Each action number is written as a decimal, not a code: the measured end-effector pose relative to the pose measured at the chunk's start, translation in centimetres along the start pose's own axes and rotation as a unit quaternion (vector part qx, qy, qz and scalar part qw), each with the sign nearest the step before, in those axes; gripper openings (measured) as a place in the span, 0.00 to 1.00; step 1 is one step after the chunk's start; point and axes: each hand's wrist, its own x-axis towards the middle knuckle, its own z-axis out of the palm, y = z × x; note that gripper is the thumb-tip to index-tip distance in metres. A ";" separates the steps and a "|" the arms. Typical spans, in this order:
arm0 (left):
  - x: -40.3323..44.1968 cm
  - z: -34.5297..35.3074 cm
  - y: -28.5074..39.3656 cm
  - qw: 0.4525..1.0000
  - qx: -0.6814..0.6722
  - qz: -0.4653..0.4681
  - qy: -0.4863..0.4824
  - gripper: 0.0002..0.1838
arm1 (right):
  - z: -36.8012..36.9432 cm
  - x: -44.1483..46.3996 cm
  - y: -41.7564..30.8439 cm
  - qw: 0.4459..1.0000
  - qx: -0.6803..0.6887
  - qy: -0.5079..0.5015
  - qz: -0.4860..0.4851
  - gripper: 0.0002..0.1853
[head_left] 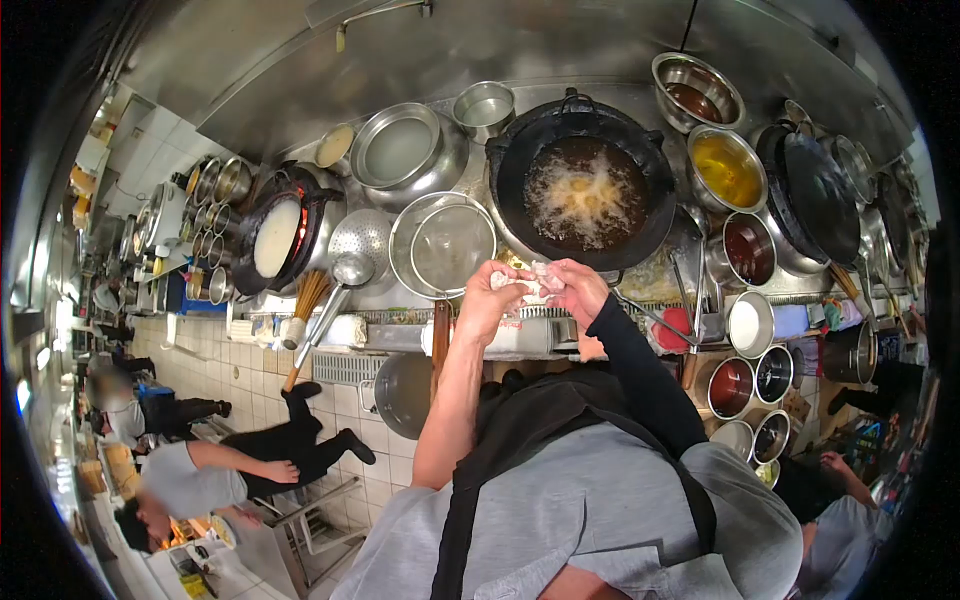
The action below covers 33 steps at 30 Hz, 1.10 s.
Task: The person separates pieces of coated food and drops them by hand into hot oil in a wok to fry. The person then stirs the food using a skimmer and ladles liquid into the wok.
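Observation:
My left hand [487,298] and my right hand [580,290] are close together over the stove's front edge, fingers closed. Between them are pale, white-coated pieces of what looks like raw meat [540,280]; fingers partly cover them. Just beyond is a big black wok [507,190] of dark oil, bubbling hard around golden pieces of frying food [583,193]. Left of my hands, a round wire strainer [442,240] rests on a metal pan, its wooden handle pointing toward me.
A perforated skimmer [359,240], a ladle [352,270] and a bamboo brush [305,300] lie left. Bowls of yellow oil [727,168] and dark sauce [748,248] stand right. Another wok [280,235] sits over flame farther left. Other people [200,470] are in the aisle.

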 end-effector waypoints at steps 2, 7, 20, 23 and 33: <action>0.0 0.0 -0.3 0.999 0.043 0.015 0.002 0.14 | 0.4 0.2 0.6 1.000 -0.002 0.016 -0.005 0.09; 0.0 0.5 -0.7 0.991 0.129 0.044 0.019 0.16 | 1.0 1.1 2.0 0.997 0.033 0.034 -0.060 0.08; 0.6 1.1 -2.0 0.996 0.066 0.026 0.060 0.15 | 0.3 2.4 2.2 0.982 -0.110 0.079 -0.128 0.07; 1.1 0.7 -2.1 0.998 0.023 0.001 0.063 0.14 | 1.2 1.6 1.2 0.976 -0.167 0.051 -0.128 0.16; 1.6 0.3 -1.7 0.996 -0.039 -0.052 0.065 0.12 | 4.2 0.2 -0.1 0.720 -0.641 0.028 -0.264 0.15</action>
